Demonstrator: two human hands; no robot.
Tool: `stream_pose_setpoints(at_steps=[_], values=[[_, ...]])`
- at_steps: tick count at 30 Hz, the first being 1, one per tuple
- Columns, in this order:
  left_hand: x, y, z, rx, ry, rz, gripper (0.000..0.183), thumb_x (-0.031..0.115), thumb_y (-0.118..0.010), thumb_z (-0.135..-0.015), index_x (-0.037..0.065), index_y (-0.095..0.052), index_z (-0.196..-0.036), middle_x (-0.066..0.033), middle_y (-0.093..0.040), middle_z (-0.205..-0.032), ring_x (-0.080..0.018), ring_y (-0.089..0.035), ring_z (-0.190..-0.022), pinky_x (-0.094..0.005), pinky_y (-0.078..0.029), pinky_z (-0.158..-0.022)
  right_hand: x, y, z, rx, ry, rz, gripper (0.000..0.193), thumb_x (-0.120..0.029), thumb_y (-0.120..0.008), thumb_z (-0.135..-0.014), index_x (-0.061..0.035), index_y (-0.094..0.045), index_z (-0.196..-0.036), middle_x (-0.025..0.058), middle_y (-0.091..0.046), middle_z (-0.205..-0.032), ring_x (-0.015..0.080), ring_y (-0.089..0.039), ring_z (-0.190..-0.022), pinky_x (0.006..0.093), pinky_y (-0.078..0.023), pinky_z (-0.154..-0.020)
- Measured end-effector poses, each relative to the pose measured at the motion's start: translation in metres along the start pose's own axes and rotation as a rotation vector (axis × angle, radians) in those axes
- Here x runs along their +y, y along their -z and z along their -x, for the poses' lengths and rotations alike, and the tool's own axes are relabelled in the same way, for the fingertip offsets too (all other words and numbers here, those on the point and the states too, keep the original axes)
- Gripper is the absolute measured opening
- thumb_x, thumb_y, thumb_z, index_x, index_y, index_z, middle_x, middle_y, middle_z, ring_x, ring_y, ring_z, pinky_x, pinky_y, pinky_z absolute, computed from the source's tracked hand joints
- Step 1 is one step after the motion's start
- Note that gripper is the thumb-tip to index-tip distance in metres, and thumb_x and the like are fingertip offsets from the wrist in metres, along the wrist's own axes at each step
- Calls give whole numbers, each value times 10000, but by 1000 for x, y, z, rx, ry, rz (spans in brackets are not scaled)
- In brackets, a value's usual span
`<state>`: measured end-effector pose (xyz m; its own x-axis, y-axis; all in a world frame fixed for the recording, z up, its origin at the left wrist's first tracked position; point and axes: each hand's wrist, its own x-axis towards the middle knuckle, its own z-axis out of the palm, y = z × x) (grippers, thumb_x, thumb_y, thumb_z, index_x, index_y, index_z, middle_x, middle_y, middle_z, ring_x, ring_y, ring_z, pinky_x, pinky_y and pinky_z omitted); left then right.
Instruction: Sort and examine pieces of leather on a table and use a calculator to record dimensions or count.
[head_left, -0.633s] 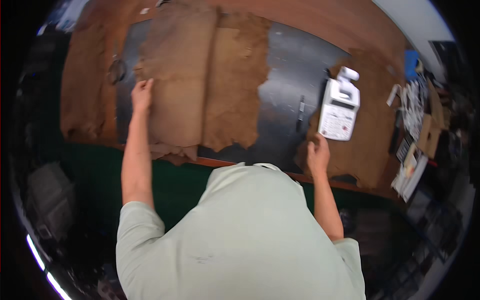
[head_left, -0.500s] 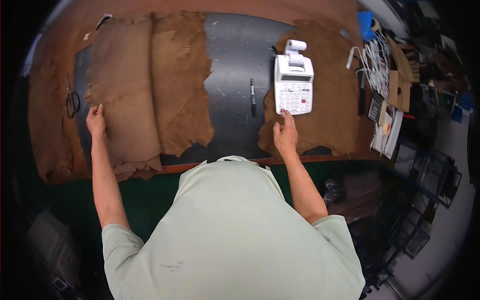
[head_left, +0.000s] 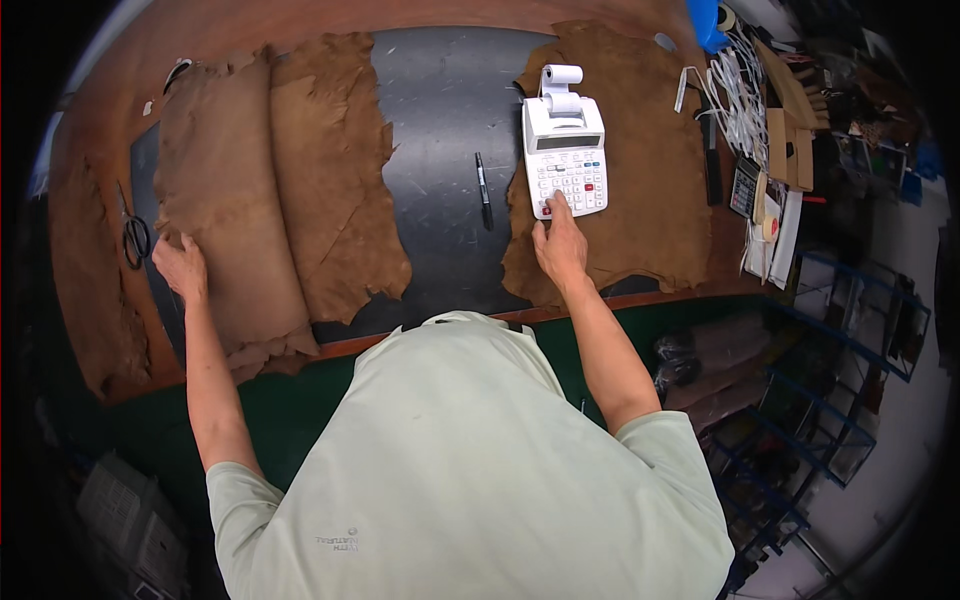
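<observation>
My left hand (head_left: 182, 268) is at the left edge of a folded brown leather hide (head_left: 225, 190), its fingers bent over that edge, with the thumb side on top. What lies under the fingertips is hidden. My right hand (head_left: 562, 247) reaches over a white printing calculator (head_left: 568, 148). One finger is stretched onto the lower keys while the others are loosely bent, holding nothing. The calculator, with a paper roll at its far end, rests on another brown hide (head_left: 650, 160). Between the hides, a black marker pen (head_left: 484, 190) lies on the dark mat (head_left: 440, 130).
Black-handled scissors (head_left: 135, 238) lie left of my left hand, near another strip of hide (head_left: 95, 290). At the right edge are bundled white cords (head_left: 742, 110), a cardboard box (head_left: 790, 145) and a small dark calculator (head_left: 745, 187). Blue metal racks (head_left: 850, 320) stand beyond the table.
My right finger has shifted up over the calculator keys. The left hand's fingers have spread somewhat at the hide's edge. The whole view has shifted slightly.
</observation>
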<state>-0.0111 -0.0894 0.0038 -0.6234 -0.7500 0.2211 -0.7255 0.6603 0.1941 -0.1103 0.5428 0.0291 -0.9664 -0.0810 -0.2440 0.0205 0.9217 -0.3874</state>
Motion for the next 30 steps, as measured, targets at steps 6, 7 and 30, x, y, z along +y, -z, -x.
stream_pose_setpoints(at_steps=[6,7,30], values=[[85,-9,37,-23,-539,76,542,315,-488,-1040,105,-377,-1527,-175,-332,-1586,-349,-280,-1480,-477,-252,-1194,-3,0,3,7,-29,-7,465,-206,-569,-938,-11,-497,-1355,169,-388,-1559,388,-554,-1244,464,-496,-987],[87,-16,44,-72,-554,43,552,348,-458,-1053,132,-348,-1549,-158,-308,-1604,-332,-252,-1497,-486,-227,-1205,-3,1,5,15,-65,-54,464,-207,-572,-939,-15,-498,-1354,165,-387,-1560,387,-549,-1251,465,-496,-987],[86,-8,21,-110,-484,-249,499,254,-540,-956,35,-500,-1403,-186,-417,-1519,-333,-337,-1449,-508,-267,-1181,16,-2,-7,80,-80,-53,453,-207,-581,-927,-17,-515,-1333,185,-479,-1476,379,-571,-1219,456,-491,-985]])
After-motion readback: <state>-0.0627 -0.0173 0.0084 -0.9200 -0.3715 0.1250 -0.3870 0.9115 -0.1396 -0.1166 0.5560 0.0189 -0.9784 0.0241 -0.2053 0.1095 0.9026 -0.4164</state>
